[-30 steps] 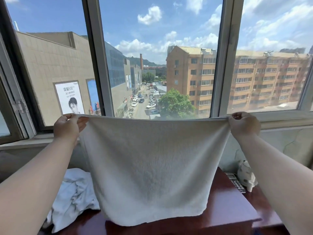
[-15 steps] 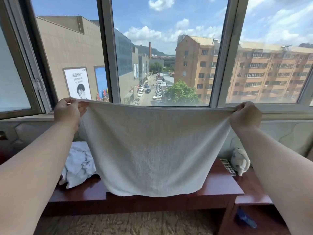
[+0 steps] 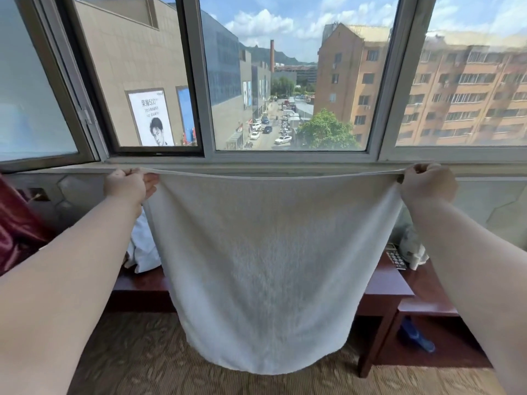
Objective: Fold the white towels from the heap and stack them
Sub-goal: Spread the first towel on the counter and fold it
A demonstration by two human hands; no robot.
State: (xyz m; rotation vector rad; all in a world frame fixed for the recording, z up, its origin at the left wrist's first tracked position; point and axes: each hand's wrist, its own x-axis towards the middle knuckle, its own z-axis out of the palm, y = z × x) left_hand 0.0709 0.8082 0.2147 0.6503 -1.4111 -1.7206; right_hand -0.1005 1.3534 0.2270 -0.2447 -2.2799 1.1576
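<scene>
**Holding a white towel spread wide by its top corners**

Gripping the top edge of the white towel (image 3: 265, 266) at both ends and pulling it taut just below the window sill (image 3: 285, 163). Left hand (image 3: 125, 185) closed on the left corner, fingers curled together over the hem. Right hand (image 3: 426, 183) bunched like a fist on the right corner, fingers pressed together round the cloth. Both arms stretched forward and well apart.

Hanging free in the air as one flat sheet, in front of the dark wooden table (image 3: 382, 292), with the rounded lower hem down over the patterned carpet (image 3: 142, 352) and touching neither.

Behind the left forearm, on the table, a heap of white towels (image 3: 141, 252), partly hidden by the raised one. At the table's right end, a remote control (image 3: 395, 259) just beside a small white figure (image 3: 412, 249). Under the lower side table, something blue (image 3: 416, 337). At the far left edge, dark red fabric (image 3: 14, 223).
</scene>
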